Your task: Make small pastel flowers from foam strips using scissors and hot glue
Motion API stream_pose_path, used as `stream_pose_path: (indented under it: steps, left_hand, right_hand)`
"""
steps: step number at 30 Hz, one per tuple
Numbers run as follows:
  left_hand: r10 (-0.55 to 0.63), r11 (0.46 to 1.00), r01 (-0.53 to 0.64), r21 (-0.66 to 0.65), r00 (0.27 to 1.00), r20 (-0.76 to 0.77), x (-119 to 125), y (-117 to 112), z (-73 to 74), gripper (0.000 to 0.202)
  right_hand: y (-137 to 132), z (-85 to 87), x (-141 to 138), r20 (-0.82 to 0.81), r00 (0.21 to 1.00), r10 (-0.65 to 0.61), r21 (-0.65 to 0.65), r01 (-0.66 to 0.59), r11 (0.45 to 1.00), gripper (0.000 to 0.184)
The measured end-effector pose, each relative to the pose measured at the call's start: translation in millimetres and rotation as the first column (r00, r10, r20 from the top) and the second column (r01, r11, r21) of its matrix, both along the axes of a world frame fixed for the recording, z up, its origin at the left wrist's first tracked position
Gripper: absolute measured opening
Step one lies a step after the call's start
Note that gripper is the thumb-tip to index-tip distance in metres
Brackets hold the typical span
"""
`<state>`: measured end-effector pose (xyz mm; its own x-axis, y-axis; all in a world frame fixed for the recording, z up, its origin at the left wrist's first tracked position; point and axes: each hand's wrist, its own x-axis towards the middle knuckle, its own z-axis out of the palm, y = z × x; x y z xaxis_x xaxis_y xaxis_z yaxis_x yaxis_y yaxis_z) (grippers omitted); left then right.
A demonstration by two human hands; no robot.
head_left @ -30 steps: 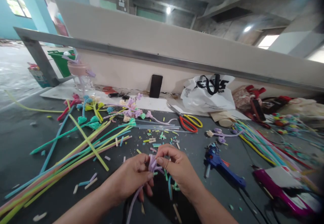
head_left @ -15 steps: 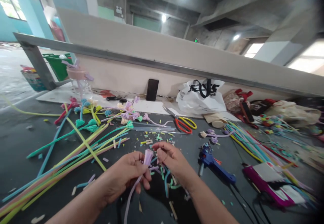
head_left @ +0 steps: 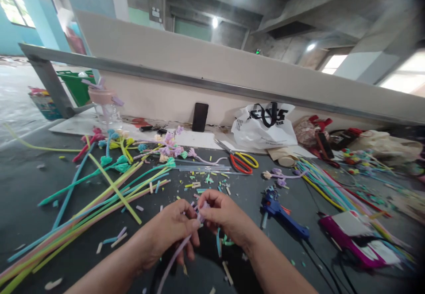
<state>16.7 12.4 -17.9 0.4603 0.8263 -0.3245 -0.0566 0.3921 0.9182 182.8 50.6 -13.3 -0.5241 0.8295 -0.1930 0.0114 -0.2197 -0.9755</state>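
Observation:
My left hand (head_left: 171, 227) is closed around a lavender chenille stem (head_left: 171, 262), whose long tail hangs down toward me. At the stem's upper end my right hand (head_left: 227, 218) pinches the bunched lavender tip, thumb and fingers pressed together. The tip is mostly hidden behind the fingers of both hands. Short cut bits of coloured stem (head_left: 218, 243) lie on the dark table beneath and around the hands.
Long coloured stems (head_left: 99, 203) and finished fuzzy flowers (head_left: 169, 143) lie to the left. Scissors (head_left: 241, 163) rest behind my hands. To the right are a blue glue gun (head_left: 283, 218) with its cord and a magenta-and-white box (head_left: 361, 243). A phone (head_left: 200, 117) leans against the partition.
My right hand has moved left onto the lavender stem's flared tip, which stood uncovered before. Both hands now meet there. The rest of the table looks the same.

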Motion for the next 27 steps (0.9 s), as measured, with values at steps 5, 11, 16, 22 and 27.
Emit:
stream_pose_path:
  steps: [5, 11, 16, 22, 27]
  left_hand:
    - [-0.253, 0.962, 0.258, -0.09, 0.966, 0.061, -26.0, 7.2, 13.0, 0.029]
    - [-0.268, 0.963, 0.266, -0.04, 0.941, -0.205, -26.2, 9.9, 6.5, 0.019]
    - [-0.257, 0.964, 0.262, -0.036, 0.899, -0.355, -25.6, 4.1, 6.8, 0.024]
    - [-0.198, 0.904, 0.295, 0.31, 0.931, -0.308, -44.8, 9.7, 29.2, 0.027]
    - [-0.237, 0.97, 0.239, 0.055, 0.971, -0.034, -26.3, 2.6, 19.3, 0.036]
  right_hand:
    - [14.6, -0.9, 21.5, -0.139, 0.98, -0.143, 0.039, 0.15, 0.988, 0.018]
    - [17.1, -1.3, 24.5, -0.084, 0.98, -0.182, 0.145, 0.193, 0.97, 0.017]
    - [13.6, -3.9, 19.5, -0.011, 0.989, -0.148, 0.194, 0.147, 0.97, 0.018]
    - [6.3, -1.6, 17.0, -0.087, 0.994, -0.058, 0.212, 0.075, 0.974, 0.022]
    - [-2.6, 2.4, 8.0, -0.14, 0.988, 0.069, 0.266, -0.03, 0.963, 0.028]
